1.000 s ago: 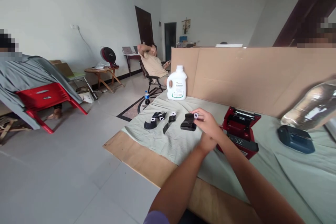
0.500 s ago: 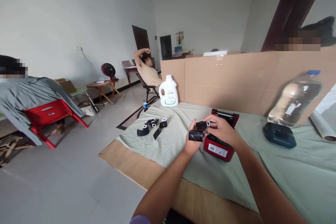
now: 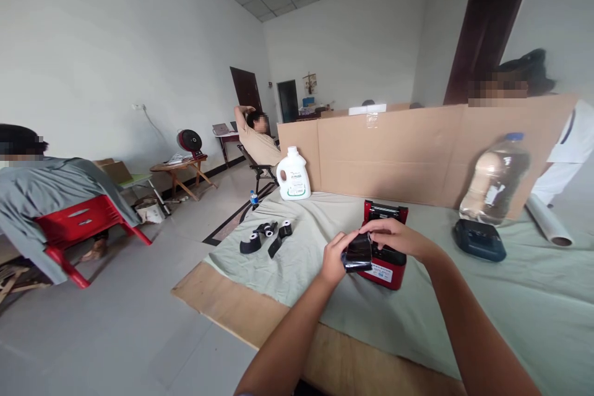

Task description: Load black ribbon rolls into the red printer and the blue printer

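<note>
My left hand point(image 3: 335, 258) is wrapped round the near side of a black ribbon roll point(image 3: 358, 255), a glossy film wound on cores. The fingers of my right hand point(image 3: 403, 239) pinch the roll's upper right end. Directly behind and below it stands a small red and black label printer point(image 3: 390, 276), its lid point(image 3: 386, 213) raised and a white sticker on its front. My hands hide part of the printer's inside. To the left on the green cloth lie several loose black ribbon rolls point(image 3: 251, 245) with white cores, partly unwound.
A white jug point(image 3: 294, 179) stands at the back left before a cardboard screen point(image 3: 371, 161). On the right are a dark blue device point(image 3: 479, 241), a large clear bottle point(image 3: 494, 182) and a white roll point(image 3: 547, 219). Wood point(image 3: 218, 297) shows at the near edge. Other people sit around.
The ribbon's two rolls, apart before, are now held together as one bundle. My right hand has shifted its fingers onto the top end. The view has tilted up slightly.
</note>
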